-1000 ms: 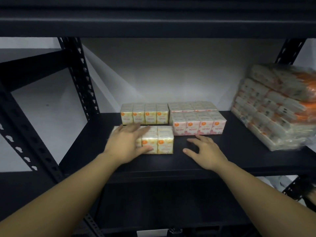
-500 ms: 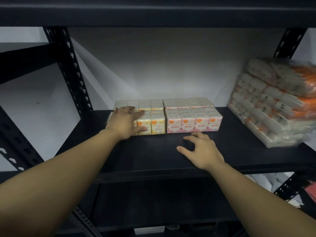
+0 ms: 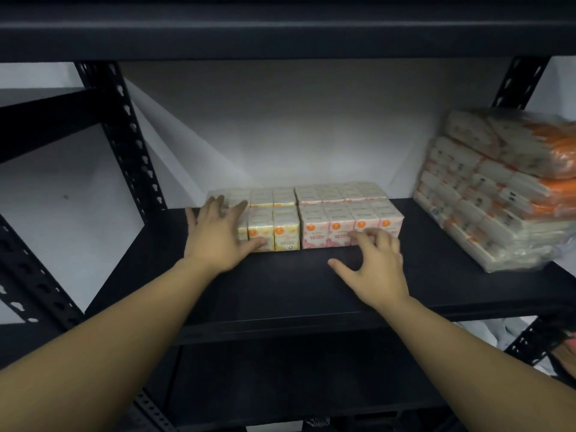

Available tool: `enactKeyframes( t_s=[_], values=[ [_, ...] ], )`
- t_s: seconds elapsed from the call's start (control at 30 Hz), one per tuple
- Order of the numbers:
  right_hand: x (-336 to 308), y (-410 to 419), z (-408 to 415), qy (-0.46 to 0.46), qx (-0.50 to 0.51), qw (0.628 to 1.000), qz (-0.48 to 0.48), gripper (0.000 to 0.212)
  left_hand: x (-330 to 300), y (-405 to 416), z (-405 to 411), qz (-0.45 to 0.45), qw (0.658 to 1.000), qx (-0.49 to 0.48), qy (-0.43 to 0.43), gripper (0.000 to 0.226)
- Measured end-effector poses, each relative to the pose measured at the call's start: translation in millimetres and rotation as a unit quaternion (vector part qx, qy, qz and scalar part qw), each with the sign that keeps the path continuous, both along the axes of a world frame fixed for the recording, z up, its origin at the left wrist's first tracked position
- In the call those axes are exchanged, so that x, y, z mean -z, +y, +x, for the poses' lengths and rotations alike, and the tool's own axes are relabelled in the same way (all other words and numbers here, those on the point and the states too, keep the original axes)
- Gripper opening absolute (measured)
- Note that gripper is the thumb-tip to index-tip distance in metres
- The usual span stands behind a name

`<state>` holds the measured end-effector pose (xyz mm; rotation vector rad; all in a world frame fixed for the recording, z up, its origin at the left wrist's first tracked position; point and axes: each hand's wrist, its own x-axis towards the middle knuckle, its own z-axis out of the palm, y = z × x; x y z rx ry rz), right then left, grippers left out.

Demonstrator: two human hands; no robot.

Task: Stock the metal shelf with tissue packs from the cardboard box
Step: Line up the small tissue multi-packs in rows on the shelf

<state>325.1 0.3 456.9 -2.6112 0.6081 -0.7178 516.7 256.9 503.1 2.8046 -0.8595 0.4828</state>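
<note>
A yellow tissue pack (image 3: 276, 229) lies on the black metal shelf (image 3: 280, 288), tight against a second yellow pack (image 3: 265, 194) behind it. My left hand (image 3: 218, 235) lies flat over the front pack's left part, fingers spread, thumb along its front face. Two pink tissue packs (image 3: 349, 213) sit right beside the yellow ones. My right hand (image 3: 374, 263) hovers at the front pink pack, fingertips touching its lower front, thumb stretched left over the shelf. The cardboard box is out of view.
A tall stack of orange-edged tissue bundles (image 3: 498, 188) in clear wrap fills the shelf's right end. Black perforated uprights (image 3: 124, 135) stand at left and right. An upper shelf board (image 3: 280, 29) hangs overhead, and a lower one (image 3: 296, 378) lies below.
My left hand pushed the front yellow pack back until it met the rear yellow pack. My right hand moved from the bare shelf up to the front of the pink pack.
</note>
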Motion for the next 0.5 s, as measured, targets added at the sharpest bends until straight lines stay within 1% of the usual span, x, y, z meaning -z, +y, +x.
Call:
enactKeyframes(
  t_s=[0.03,0.1,0.23,0.37,0.5],
  values=[
    [-1,-2,2,-0.023,0.022,0.999,-0.013,0.070,4,4,-3,-0.022,1.000,-0.014,-0.003,0.098],
    [0,-8,8,-0.029,0.049,0.998,-0.030,0.074,12,10,-6,-0.044,0.999,-0.023,0.000,0.090],
    [2,-22,27,0.003,0.030,0.997,-0.071,0.074,23,13,0,-0.042,0.999,-0.001,0.010,0.076],
    [3,-28,44,0.031,0.001,0.995,-0.094,0.070,27,8,7,-0.030,0.999,-0.013,-0.003,0.079],
    [2,-32,53,0.037,0.015,0.992,-0.123,0.067,31,-1,11,-0.043,0.998,-0.027,-0.026,0.079]
  ],
)
